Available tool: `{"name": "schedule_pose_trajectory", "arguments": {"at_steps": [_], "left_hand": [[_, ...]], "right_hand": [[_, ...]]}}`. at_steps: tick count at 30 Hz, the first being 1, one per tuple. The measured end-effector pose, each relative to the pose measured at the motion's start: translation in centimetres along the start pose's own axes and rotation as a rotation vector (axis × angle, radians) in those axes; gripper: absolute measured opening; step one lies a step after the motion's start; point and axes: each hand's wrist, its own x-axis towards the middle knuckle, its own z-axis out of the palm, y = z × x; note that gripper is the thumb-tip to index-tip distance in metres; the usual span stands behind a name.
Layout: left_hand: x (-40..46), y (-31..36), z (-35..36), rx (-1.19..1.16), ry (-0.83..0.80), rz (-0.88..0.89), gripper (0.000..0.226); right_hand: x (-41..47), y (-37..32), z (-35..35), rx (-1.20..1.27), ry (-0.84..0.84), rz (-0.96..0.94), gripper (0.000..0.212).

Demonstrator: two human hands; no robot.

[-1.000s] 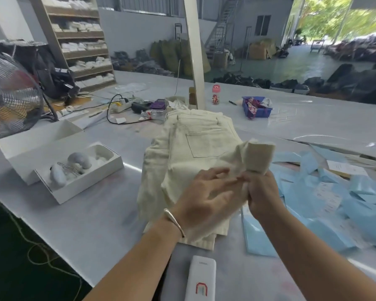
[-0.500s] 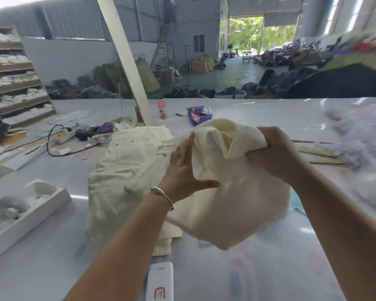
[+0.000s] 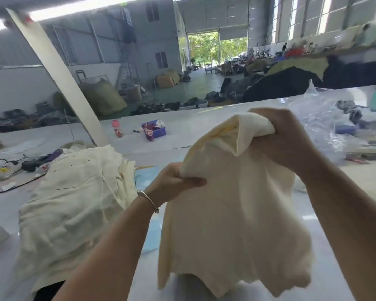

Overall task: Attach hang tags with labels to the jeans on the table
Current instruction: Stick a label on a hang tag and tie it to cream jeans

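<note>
A cream pair of jeans (image 3: pixel 232 220) hangs lifted above the table, its lower part drooping toward the near edge. My left hand (image 3: pixel 174 183) grips its left upper edge, fingers curled round the cloth. My right hand (image 3: pixel 289 137) clutches a bunched fold at the top right. A stack of more cream jeans (image 3: pixel 72 196) lies on the white table (image 3: pixel 204 124) to the left. Pale blue hang tags (image 3: pixel 146 174) peek out between the stack and the lifted pair. No tag shows in either hand.
Cables and small tools (image 3: pixel 20 166) lie at the far left. A blue basket (image 3: pixel 155 131) and a small red-capped bottle (image 3: pixel 116 127) stand at the back. Clear plastic bags (image 3: pixel 326 124) pile up at the right. A slanted white post (image 3: pixel 59 79) rises behind the stack.
The jeans came off the stack and moved right and up. My left hand went from flat against the cloth to gripping its edge. The view swung right, hiding the white box.
</note>
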Motion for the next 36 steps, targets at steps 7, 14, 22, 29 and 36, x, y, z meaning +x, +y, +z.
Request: {"name": "schedule_pose_trajectory", "arguments": {"at_steps": [7, 14, 22, 29, 36], "left_hand": [[-0.9, 5.5, 12.4, -0.306, -0.088, -0.020, 0.011], [1.2, 10.9, 15.1, -0.328, -0.155, 0.087, 0.024], [6.6, 2.6, 22.1, 0.592, 0.028, -0.041, 0.036], [-1.9, -10.0, 26.3, 0.770, -0.297, -0.587, 0.055], [-6.2, -13.5, 24.5, 0.761, 0.209, -0.531, 0.059]], "right_hand": [[-0.9, 5.1, -12.3, -0.200, 0.342, 0.073, 0.016], [-1.1, 10.7, -19.4, -0.380, 0.353, 0.309, 0.020], [-9.0, 27.7, -14.4, -0.674, -0.090, 0.755, 0.034], [-24.6, 31.6, -3.2, -0.743, -0.764, 0.564, 0.063], [-26.0, 28.7, 1.8, -0.810, -0.671, 0.574, 0.058]]}}
